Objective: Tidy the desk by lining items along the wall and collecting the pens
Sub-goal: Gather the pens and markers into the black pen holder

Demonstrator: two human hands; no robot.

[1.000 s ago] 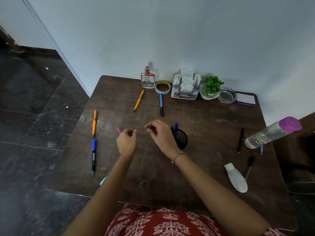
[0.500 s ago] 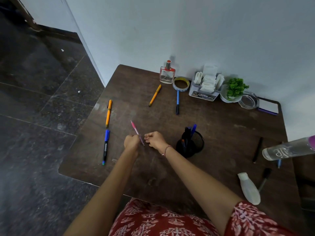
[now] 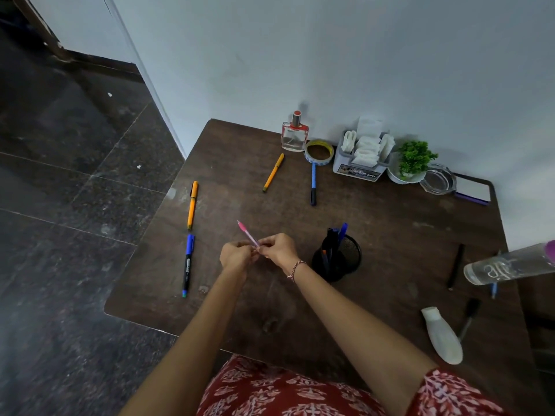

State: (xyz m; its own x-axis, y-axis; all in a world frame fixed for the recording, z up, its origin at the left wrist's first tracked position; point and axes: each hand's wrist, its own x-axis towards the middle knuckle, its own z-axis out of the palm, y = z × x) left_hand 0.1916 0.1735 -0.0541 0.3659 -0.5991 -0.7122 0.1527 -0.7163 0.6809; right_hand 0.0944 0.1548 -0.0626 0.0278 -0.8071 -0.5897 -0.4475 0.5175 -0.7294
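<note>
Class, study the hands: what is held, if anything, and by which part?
A slim pink pen. The left hand and right hand both pinch its near end; the far end sticks out free.

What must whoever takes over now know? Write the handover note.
Left hand and right hand both pinch the pink pen over the desk.
Done: a few pens stand in the black cup; perfume, tape, tissue box, plant and glass dish line the wall.
Left: pink pen into the cup, then the edge orange pen, far orange pen, blue marker, blue pen, black pen, black marker; white bottle and water bottle to the wall.
</note>
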